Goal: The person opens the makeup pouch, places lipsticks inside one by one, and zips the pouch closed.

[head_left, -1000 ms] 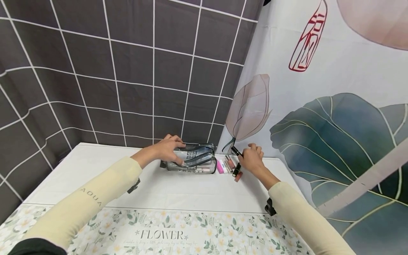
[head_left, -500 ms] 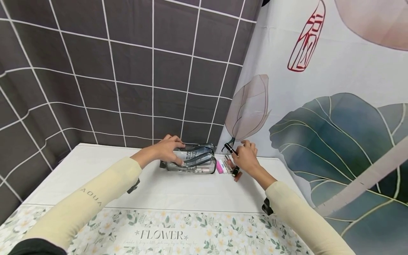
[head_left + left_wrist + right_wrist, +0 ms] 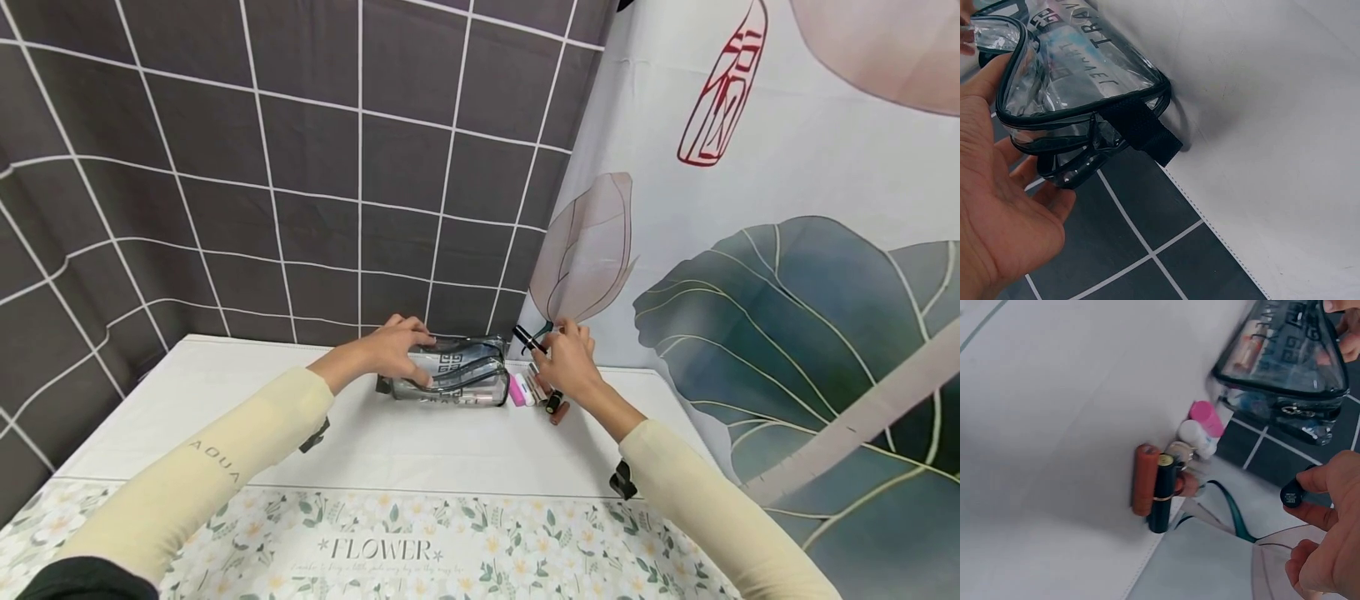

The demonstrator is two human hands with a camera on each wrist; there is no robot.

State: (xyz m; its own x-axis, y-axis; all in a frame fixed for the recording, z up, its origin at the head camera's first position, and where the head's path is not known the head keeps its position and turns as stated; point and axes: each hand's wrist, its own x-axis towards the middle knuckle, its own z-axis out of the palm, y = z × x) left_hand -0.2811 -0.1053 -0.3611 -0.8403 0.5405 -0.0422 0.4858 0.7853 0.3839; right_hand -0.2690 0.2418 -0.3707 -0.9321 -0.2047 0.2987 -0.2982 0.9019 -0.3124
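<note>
A clear pouch (image 3: 480, 385) with black piping and printed lettering lies on the white table near its back edge. My left hand (image 3: 393, 350) grips its left end, thumb in front and fingers over the far side; the left wrist view shows the pouch's (image 3: 1085, 75) end with a black strap. To the right, my right hand (image 3: 572, 362) pinches a black lipstick tube (image 3: 527, 337) with a pale band, raised above the table. In the right wrist view the tube's (image 3: 1292, 494) round labelled end shows between thumb and finger. The pouch's mouth cannot be made out clearly.
Beside the pouch lie a pink tube (image 3: 1206, 417), a white tube (image 3: 1191, 432), a brown-red tube (image 3: 1145, 481), a black tube with a gold band (image 3: 1161, 497) and other small cosmetics. A dark gridded cloth (image 3: 300, 217) hangs behind; a floral mat (image 3: 390, 517) lies in front.
My right hand has moved left and slightly back towards the pouch, carrying the black lipstick tube over the loose cosmetics. The left hand and pouch have stayed in place.
</note>
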